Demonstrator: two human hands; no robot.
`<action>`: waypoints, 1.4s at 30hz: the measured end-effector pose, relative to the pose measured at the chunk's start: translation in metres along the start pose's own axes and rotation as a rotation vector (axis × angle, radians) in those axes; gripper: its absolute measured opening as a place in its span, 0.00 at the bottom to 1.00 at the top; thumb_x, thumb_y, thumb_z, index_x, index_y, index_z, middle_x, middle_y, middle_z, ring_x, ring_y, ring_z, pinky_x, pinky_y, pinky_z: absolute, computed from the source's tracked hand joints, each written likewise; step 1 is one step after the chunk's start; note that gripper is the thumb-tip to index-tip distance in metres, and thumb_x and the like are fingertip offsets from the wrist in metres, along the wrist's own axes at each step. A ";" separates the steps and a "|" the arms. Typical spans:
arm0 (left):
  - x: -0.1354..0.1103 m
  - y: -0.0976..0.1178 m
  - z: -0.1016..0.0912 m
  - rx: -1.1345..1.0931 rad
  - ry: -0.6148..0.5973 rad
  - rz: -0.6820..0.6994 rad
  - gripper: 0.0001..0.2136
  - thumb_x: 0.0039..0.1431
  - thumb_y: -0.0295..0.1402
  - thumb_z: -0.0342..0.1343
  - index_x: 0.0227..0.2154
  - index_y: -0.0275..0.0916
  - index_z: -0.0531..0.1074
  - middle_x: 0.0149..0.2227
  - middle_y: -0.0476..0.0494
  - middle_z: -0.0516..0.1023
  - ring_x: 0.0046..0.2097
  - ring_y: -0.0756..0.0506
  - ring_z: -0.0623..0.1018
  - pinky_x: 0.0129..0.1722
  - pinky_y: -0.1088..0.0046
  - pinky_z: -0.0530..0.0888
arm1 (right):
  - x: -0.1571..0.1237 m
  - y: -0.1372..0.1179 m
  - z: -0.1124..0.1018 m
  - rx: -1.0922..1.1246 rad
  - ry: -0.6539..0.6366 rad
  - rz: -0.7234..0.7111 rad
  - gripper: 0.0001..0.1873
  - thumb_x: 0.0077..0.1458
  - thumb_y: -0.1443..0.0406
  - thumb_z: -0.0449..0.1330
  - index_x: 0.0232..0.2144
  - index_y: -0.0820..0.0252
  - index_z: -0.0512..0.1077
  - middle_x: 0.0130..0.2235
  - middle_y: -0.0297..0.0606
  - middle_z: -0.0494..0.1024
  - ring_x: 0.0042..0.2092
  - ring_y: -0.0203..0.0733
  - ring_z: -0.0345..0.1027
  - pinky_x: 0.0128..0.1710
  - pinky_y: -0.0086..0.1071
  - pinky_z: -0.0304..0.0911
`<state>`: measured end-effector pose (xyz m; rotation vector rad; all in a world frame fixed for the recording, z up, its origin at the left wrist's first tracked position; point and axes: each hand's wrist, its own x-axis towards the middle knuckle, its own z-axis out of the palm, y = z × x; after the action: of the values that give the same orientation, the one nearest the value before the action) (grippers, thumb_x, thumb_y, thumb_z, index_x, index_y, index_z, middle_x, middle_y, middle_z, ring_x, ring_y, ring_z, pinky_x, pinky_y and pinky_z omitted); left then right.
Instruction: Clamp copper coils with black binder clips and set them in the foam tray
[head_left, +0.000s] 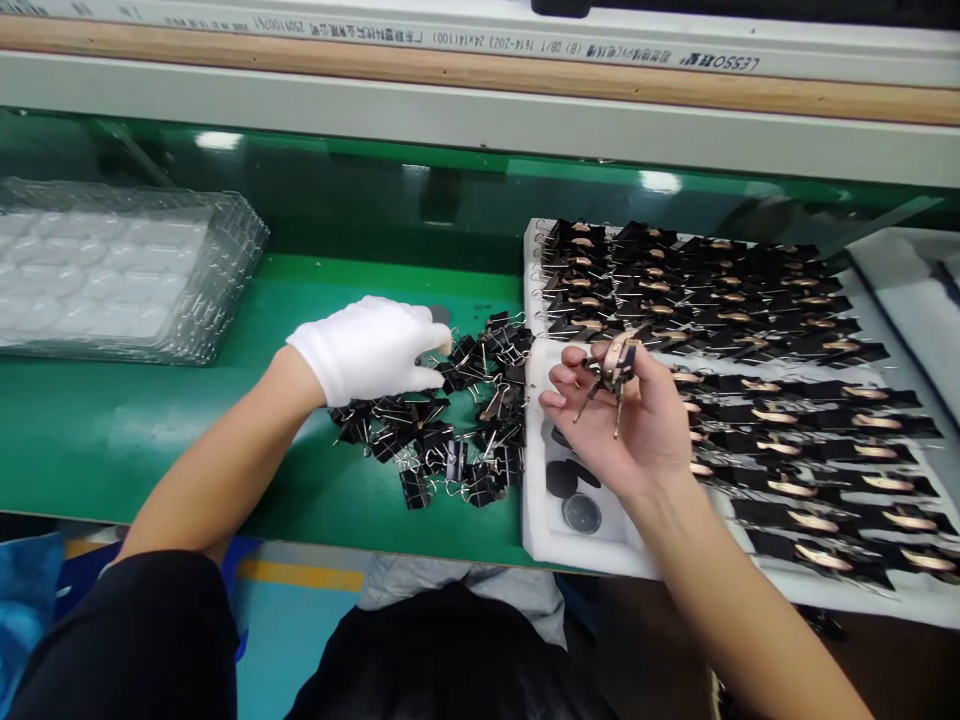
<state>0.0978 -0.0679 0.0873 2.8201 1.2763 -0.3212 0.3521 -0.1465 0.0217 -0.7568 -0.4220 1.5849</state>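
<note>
My left hand (371, 350), in a white glove, reaches over a loose pile of black binder clips (424, 450) with silver wire handles. Its thumb and forefinger are apart, with their tips at a binder clip (461, 368) at the top of the pile. Bare and palm up, my right hand (630, 420) grips a small gold-rimmed piece (619, 355) between thumb and fingers. Dark parts and metal legs, which look like clip handles, stick out below the piece. How the clip sits on it is partly hidden by the fingers.
Right of the pile, white foam trays (534, 500) hold rows of gold pieces (780, 447) with black clips. Dark discs (562, 478) and a clear round disc (582, 513) lie in the near tray. Stacked clear plastic trays (97, 270) stand left on the green table (180, 430).
</note>
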 end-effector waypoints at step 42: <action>-0.008 0.035 -0.003 -0.404 0.014 0.210 0.30 0.54 0.58 0.59 0.15 0.39 0.56 0.16 0.55 0.53 0.22 0.53 0.51 0.24 0.70 0.48 | -0.017 0.008 -0.006 -0.949 -0.717 -0.362 0.08 0.66 0.66 0.62 0.46 0.52 0.76 0.48 0.37 0.80 0.54 0.39 0.72 0.56 0.33 0.66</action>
<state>0.1195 -0.0967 0.0900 2.5755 0.9093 -0.0291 0.3504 -0.1656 0.0164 -0.7052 -1.8088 1.2177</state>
